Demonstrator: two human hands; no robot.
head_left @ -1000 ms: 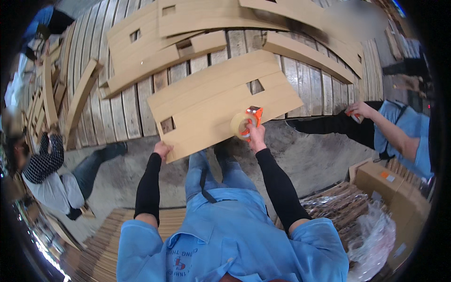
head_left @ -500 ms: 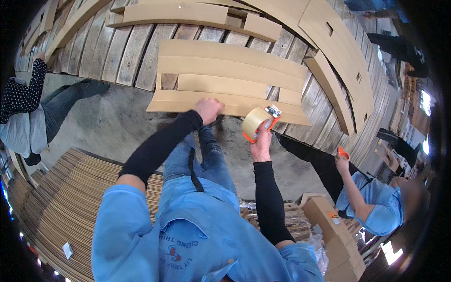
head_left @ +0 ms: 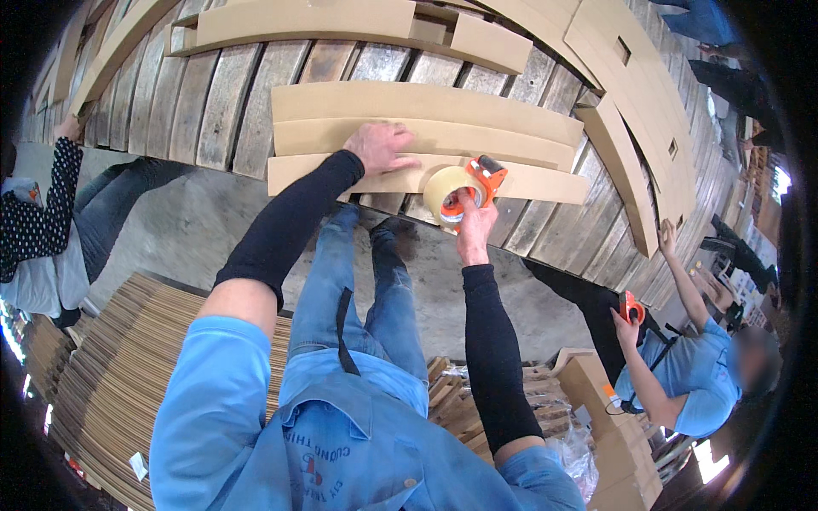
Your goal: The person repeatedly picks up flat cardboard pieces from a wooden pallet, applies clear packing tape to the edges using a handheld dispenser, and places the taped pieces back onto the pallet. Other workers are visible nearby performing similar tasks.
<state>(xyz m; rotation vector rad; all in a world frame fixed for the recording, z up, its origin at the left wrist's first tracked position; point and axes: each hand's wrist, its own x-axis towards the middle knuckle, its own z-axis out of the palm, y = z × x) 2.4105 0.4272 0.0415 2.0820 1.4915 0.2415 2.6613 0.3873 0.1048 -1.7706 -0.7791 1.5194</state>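
Note:
In front of me a long piece of brown cardboard (head_left: 332, 136) lies on the slatted wooden table, creased lengthwise into strips. My left hand (head_left: 381, 149) rests on its middle strip, palm down with the fingers stretched out. In my right hand (head_left: 474, 230) is an orange tape dispenser (head_left: 487, 176) carrying a wide roll of yellowish clear tape (head_left: 441, 189). The dispenser's head is over the cardboard's nearest strip, right of my left hand. Whether it touches the cardboard, I cannot tell.
Other long cardboard pieces (head_left: 315, 23) lie farther back on the wooden table (head_left: 234, 128) and to its right (head_left: 626, 175). A co-worker (head_left: 682, 366) at the right holds another orange dispenser; a second person (head_left: 51, 213) stands at the left. Stacked cardboard (head_left: 162, 366) is behind me at left.
My left hand has moved from the cardboard's near edge onto its middle strip, and its fingers have opened out. The gaps in the cardboard no longer show. The dispenser has turned and shifted slightly left.

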